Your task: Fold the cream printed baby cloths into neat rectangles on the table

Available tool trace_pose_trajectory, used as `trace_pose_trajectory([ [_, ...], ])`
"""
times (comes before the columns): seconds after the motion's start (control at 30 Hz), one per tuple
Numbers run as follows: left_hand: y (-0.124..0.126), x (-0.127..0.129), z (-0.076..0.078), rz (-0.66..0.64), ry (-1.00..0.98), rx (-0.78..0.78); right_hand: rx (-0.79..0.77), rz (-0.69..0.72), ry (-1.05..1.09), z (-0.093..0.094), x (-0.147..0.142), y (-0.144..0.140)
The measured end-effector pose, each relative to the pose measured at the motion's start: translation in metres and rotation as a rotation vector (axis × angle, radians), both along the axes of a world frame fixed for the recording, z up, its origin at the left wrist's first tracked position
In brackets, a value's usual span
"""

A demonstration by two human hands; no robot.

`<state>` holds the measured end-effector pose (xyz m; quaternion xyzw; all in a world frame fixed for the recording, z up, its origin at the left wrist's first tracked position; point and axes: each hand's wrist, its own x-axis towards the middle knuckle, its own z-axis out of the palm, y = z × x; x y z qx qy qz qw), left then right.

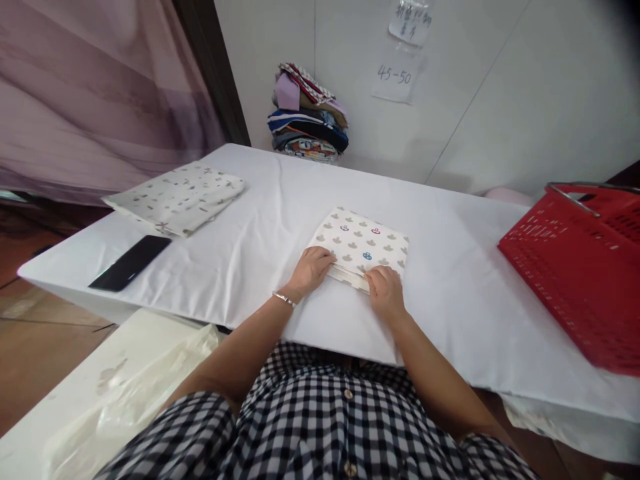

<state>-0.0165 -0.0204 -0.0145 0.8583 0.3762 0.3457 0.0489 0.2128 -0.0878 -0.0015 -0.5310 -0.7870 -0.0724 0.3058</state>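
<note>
A folded white cloth (360, 241) with grey, blue and red printed motifs lies on the white-covered table in front of me. My left hand (311, 268), with a bracelet at the wrist, grips the cloth's near left corner, its fingers curled over the edge. At the near right part of that edge, my right hand (386, 288) pinches the cloth between thumb and fingers. Between the hands the near edge shows several layers, slightly apart.
Another printed white cloth (183, 198) lies at the table's left, behind a flat black object (133, 263). A red basket (580, 267) stands at the right. Folded fabrics (309, 120) are stacked beyond the far edge, by the wall. A plastic bag (145, 393) lies at lower left.
</note>
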Motion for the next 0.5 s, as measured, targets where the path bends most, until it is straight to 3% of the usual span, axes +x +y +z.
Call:
trace_pose_trajectory([
  [0.27, -0.0014, 0.0025, 0.0007, 0.051, 0.022, 0.09, 0.013, 0.047, 0.017, -0.0031, 0.0017, -0.0036],
  [0.5, -0.0055, -0.0045, 0.0011, -0.015, 0.032, 0.053, -0.08, 0.069, -0.006, -0.0043, 0.0048, -0.0034],
])
